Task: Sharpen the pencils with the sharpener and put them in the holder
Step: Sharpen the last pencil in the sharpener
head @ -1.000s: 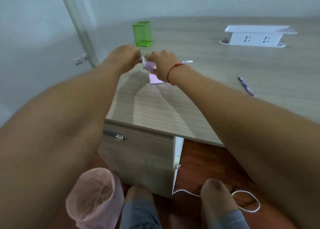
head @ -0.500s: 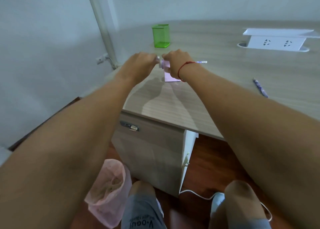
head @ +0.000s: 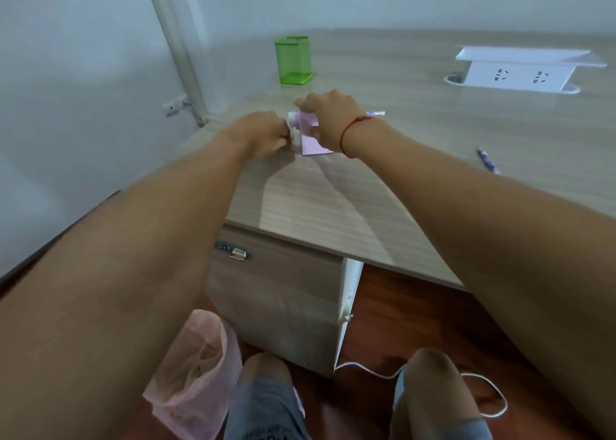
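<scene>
The left hand (head: pixel 263 136), slightly blurred, curls its fingers round the white handle (head: pixel 293 123) at the left end of the pink box-shaped plastic sharpener (head: pixel 311 136). The right hand (head: pixel 328 119) grips the sharpener from above and hides most of it. The sharpener stands near the left edge of the pale wood-grain desk (head: pixel 333 203). A purple patterned pencil (head: pixel 376 114) lies level, its long axis left to right, with only its right end showing past the right wrist. The green mesh square holder (head: pixel 293 60) stands upright farther back. Well to the right lie a second purple pencil (head: pixel 488 161), its tip pointing far, and a white pop-up power socket (head: pixel 520 72).
</scene>
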